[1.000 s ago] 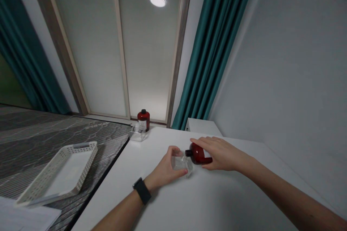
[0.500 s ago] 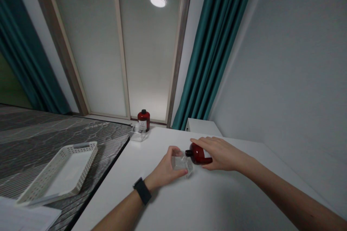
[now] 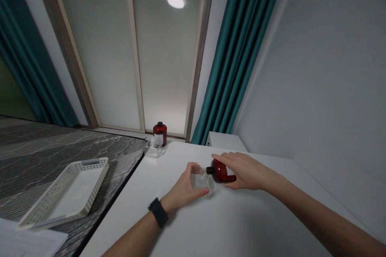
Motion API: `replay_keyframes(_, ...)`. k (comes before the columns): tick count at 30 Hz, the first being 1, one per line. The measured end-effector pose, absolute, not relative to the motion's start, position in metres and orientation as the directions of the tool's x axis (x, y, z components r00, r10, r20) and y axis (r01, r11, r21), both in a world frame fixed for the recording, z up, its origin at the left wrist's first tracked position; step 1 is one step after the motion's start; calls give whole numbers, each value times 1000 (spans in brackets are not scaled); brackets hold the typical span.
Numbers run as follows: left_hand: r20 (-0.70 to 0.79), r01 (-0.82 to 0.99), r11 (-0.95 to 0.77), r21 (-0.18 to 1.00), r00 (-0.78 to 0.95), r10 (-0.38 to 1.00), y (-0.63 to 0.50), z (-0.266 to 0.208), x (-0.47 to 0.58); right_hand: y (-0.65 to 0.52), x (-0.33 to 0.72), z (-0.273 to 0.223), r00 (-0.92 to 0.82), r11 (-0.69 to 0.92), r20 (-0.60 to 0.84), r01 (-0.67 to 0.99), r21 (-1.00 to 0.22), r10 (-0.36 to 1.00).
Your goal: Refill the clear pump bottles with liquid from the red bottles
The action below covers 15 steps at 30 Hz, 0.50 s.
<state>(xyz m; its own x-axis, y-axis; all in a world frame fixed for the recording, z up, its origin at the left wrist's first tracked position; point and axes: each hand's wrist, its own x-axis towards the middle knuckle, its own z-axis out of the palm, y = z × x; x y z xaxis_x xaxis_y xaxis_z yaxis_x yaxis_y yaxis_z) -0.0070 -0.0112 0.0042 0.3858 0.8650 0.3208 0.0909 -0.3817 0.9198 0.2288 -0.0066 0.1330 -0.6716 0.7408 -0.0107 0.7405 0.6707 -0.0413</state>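
My left hand (image 3: pixel 188 184), with a dark watch on its wrist, grips a clear square container (image 3: pixel 200 181) on the white table. My right hand (image 3: pixel 241 170) is wrapped round a dark red bottle (image 3: pixel 221 172) with a black neck. The bottle lies tipped on its side, its mouth pointing left over the container's opening. Whether liquid flows from it is too small to make out. Part of the bottle's pale label shows between my fingers.
A second red bottle (image 3: pixel 160 132) with a black cap stands at the table's far left corner, behind another clear container (image 3: pixel 152 148). Left of the white table (image 3: pixel 187 233), a white perforated basket (image 3: pixel 64 192) and papers (image 3: pixel 30 239) lie on a grey patterned surface.
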Motion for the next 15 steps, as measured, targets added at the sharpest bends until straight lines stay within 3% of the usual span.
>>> replay_keyframes(15, 315, 84, -374, 924, 389, 866, -12, 8, -6, -8, 227, 135, -671, 671, -23, 741, -26, 741)
